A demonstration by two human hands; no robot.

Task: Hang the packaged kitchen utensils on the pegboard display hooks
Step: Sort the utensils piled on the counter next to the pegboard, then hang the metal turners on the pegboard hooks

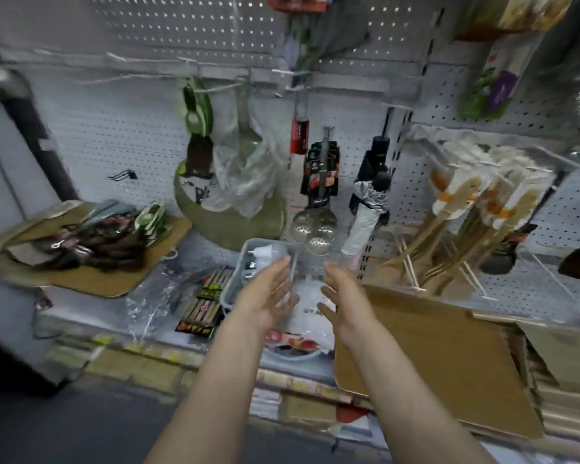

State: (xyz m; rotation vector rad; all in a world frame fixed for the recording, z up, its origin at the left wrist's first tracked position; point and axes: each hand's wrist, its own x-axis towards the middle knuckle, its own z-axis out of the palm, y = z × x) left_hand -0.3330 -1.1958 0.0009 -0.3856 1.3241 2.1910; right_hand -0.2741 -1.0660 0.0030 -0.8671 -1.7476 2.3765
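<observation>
Taking the grey bin (235, 279) as my marker, I count three perforated skimmer ladles (312, 226) hanging just beyond it. Two flat cardboard sheets lie on the shelf, one (432, 356) right of it, one (91, 279) left.

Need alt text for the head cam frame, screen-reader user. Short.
Two bare hands, left hand and right hand, reach forward open, palms facing, over a cluttered shelf below a white pegboard. Perforated metal skimmer spoons and packaged wooden spatulas hang on hooks; a flat brown cardboard sheet lies at right. The frame is motion-blurred.
</observation>
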